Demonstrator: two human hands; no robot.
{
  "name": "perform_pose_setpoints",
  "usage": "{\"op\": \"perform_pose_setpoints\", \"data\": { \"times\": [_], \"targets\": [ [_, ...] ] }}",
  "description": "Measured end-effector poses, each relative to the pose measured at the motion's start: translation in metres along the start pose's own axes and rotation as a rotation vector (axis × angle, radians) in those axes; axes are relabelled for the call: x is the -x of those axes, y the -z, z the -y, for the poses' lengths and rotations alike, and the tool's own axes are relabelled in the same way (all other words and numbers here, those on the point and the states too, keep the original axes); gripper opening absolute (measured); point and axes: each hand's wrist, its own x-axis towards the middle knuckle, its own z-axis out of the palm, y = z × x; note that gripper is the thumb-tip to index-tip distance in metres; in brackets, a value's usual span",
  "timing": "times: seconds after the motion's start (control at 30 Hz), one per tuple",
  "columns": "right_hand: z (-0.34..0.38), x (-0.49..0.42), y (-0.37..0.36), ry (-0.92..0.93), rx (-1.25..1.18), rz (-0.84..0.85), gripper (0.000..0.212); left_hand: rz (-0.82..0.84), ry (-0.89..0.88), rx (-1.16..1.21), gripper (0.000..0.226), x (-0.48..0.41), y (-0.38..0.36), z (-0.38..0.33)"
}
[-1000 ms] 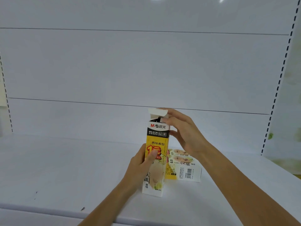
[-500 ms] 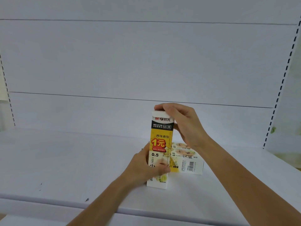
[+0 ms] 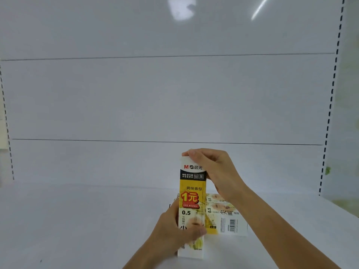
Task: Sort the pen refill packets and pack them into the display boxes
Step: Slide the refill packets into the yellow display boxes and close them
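Standing on the shelf (image 3: 77, 220), one display box (image 3: 191, 191) is gripped low by the left hand (image 3: 174, 230), its top pinched by the right hand (image 3: 215, 169); a second box (image 3: 227, 216) lies flat just beside its right side

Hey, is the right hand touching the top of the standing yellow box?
Touching. The head view shows the right hand with its fingers curled over the top end of the standing yellow box, no gap between them.
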Motion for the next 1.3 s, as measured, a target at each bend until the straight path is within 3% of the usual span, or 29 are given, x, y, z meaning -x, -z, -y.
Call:
{"op": "perform_pose_setpoints", "data": {
  "times": [0.23,0.43,0.7,0.83,1.07,1.13,1.2,1.27,1.3],
  "targets": [
    [-0.007,0.004,-0.002,0.031,-0.043,-0.024,0.018,0.005,-0.015,0.021,0.044,0.000,0.001,-0.001],
    [-0.009,0.011,-0.003,0.130,0.105,-0.003,0.010,-0.009,-0.006,0.023,0.043,0.003,0.000,-0.001],
    [-0.011,0.016,-0.003,0.177,0.244,-0.025,0.013,-0.033,-0.002,0.010,0.046,0.003,-0.001,0.000],
    [-0.014,0.020,-0.004,0.196,0.244,-0.018,0.026,-0.049,-0.017,-0.025,0.044,0.005,-0.003,-0.002],
    [-0.010,0.020,-0.004,0.209,0.337,-0.017,0.022,-0.056,-0.068,-0.063,0.038,0.005,-0.003,-0.001],
    [-0.012,0.023,-0.002,0.212,0.312,-0.005,0.031,-0.025,-0.096,-0.024,0.039,0.005,-0.004,-0.002],
    [-0.018,0.031,0.000,0.185,0.271,-0.011,0.058,-0.018,-0.118,0.080,0.045,0.004,-0.005,-0.001],
    [-0.029,0.041,0.004,0.072,0.231,-0.036,0.082,-0.053,-0.159,0.098,0.040,0.002,-0.004,0.000],
    [-0.036,0.047,0.006,-0.003,0.206,-0.018,0.083,-0.069,-0.186,0.086,0.039,0.001,-0.004,0.002]
  ]
}}
